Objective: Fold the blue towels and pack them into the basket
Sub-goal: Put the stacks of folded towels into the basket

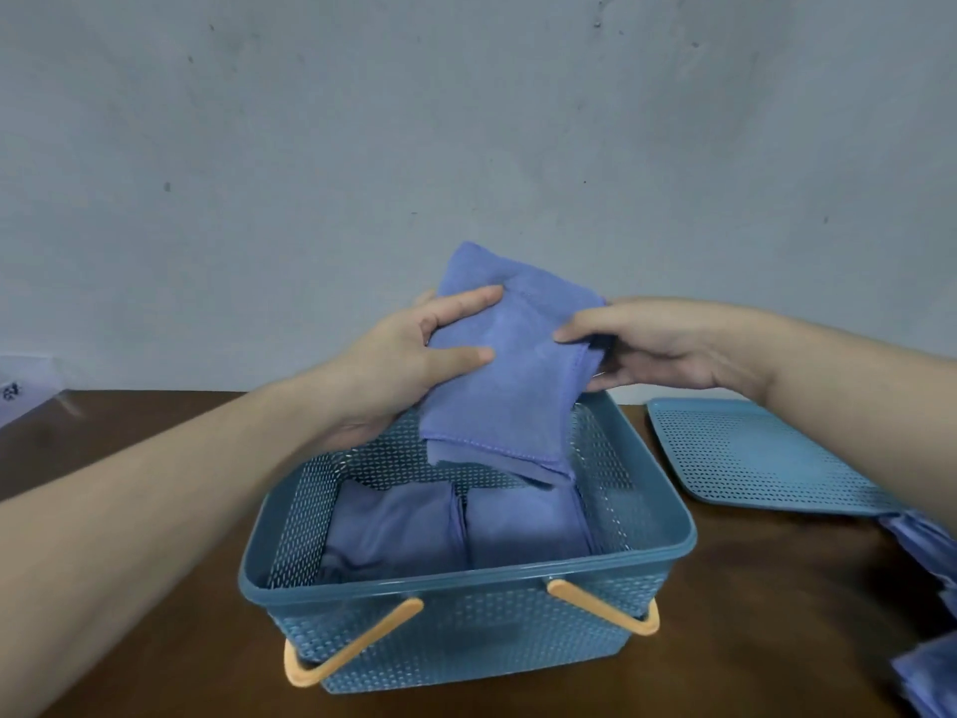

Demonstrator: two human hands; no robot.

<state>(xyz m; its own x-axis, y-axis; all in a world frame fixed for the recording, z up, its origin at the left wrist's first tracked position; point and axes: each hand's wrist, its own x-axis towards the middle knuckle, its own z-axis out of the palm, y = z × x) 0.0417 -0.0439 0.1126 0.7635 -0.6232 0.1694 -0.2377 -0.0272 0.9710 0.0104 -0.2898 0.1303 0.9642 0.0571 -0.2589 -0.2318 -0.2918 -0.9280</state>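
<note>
Head view, the only one here: a folded blue towel (pixel 510 375) is held up in the middle of the frame, just above the far side of the blue basket (pixel 468 580). The left hand (pixel 409 360) is clamped on its left edge, fingers across the front, and the right hand (pixel 642 344) pinches the right edge. Two folded towels (pixel 455 526) already lie side by side on the basket floor, lower centre.

What could go sideways, I reckon: the bottom layers of the held towel are already fanning loose, so it may unfold on the way down or snag on the rim. It also looks wider than either slot below, so it might land crooked across both.

The basket sits on a dark brown tabletop (pixel 751 614). Its lid (pixel 745 453) lies flat at the right, with more blue towels (pixel 927 557) at the right edge. Behind is a plain grey wall (pixel 466 121) with a few marks.
</note>
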